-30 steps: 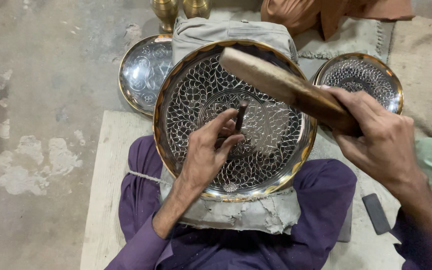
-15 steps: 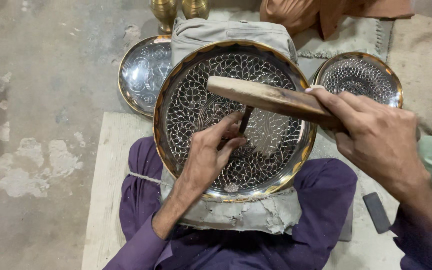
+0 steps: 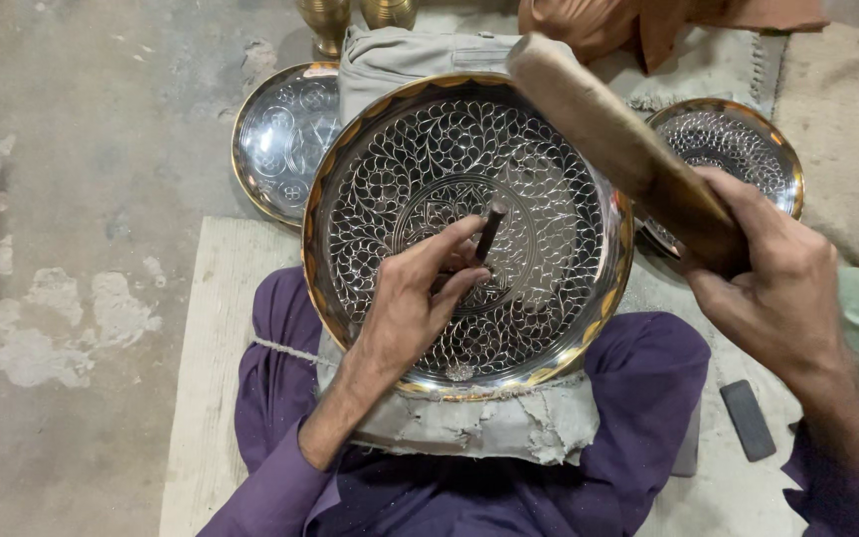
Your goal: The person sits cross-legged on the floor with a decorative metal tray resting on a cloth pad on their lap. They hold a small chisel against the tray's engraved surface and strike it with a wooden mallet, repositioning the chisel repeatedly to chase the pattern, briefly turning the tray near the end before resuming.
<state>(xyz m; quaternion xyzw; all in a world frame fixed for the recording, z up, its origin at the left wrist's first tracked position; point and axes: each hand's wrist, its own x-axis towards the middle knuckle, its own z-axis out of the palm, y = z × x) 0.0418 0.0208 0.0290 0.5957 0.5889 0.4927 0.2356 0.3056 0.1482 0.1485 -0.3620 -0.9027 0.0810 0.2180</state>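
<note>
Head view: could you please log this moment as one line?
left hand: holds punch on engraved tray | right hand: wooden mallet raised

The left hand point(image 3: 415, 298) reaches up from the lower middle, forearm bare below a pushed-back purple sleeve, wrist angled toward the upper right. Its fingers point(image 3: 449, 244) curl closed in a pinch, thumb and forefinger pressed together at the tips, knuckles turned upward. The right hand point(image 3: 763, 273) is raised at the right side, its forearm climbing from the lower right corner. Its fingers wrap tightly into a fist, the back of the hand facing the camera, wrist cocked.
</note>
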